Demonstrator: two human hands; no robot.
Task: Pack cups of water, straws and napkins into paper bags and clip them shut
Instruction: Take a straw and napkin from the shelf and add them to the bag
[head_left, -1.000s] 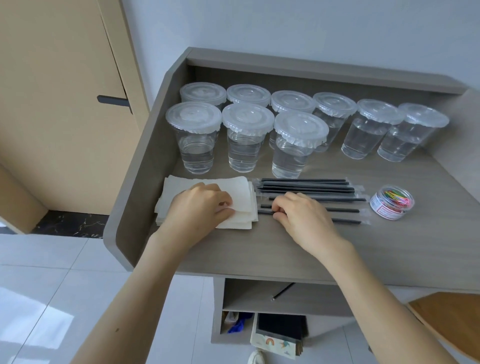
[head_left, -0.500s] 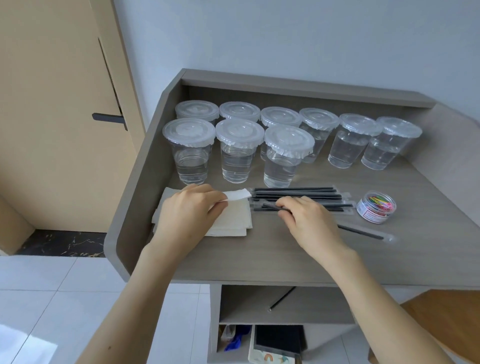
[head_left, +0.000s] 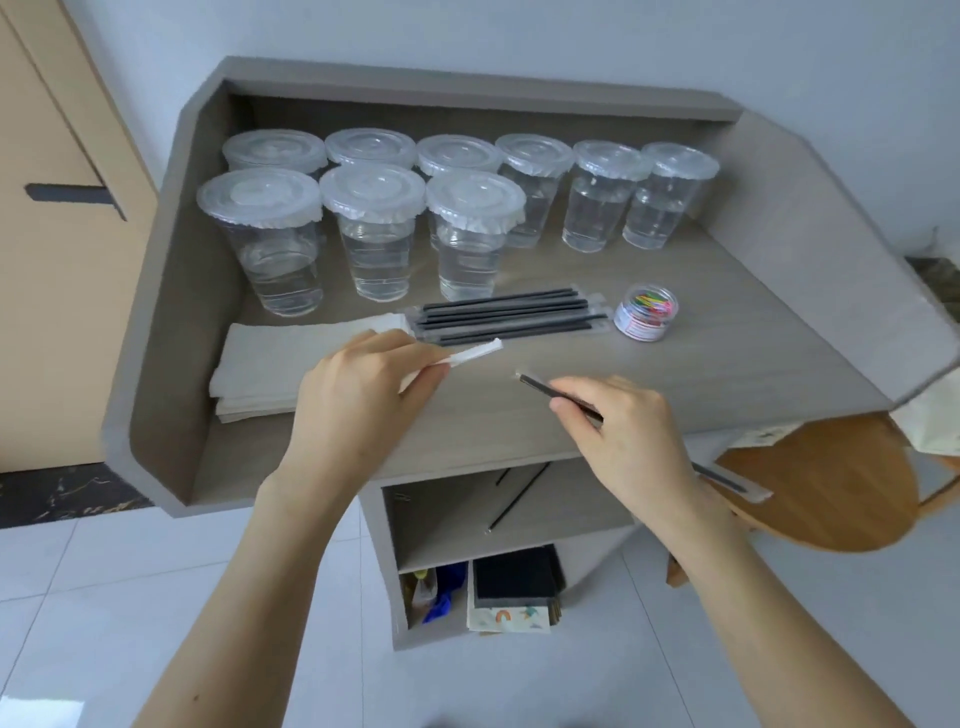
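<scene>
From the head view, the left hand (head_left: 358, 395) pinched one folded napkin (head_left: 475, 353) between thumb and fingers and held it up off the surface (head_left: 727, 338). The right hand (head_left: 623, 431) pinched one straw (head_left: 540, 387) near its tip. The rest of the straw ran back under the hand and stuck out past the wrist. Both things were in the air near the front edge, a little apart.

This looked like the step of taking one napkin and one straw for a bag. To do it well, the grip should stay light so the napkin does not crumple. The person should check that only one sheet came off the stack (head_left: 270, 364). The long straw should swing away from the cups (head_left: 374, 234) so it knocks nothing over. Putting both things in one hand would free the other hand to open a bag. No bag showed clearly. Something pale at the right edge above the stool (head_left: 831, 483) might have been one, but I could not tell.

The napkin was thin, soft white paper. The straw was black, thin and stiff, and sat in a clear wrapper. More straws (head_left: 509, 314) lay side by side behind the hands. The cups were clear plastic with flat lids and crinkly rims, and had water part way up. A small round clear jar (head_left: 645, 312) held bright clips. The surface was smooth, grey and wood-like, with raised sides.
</scene>
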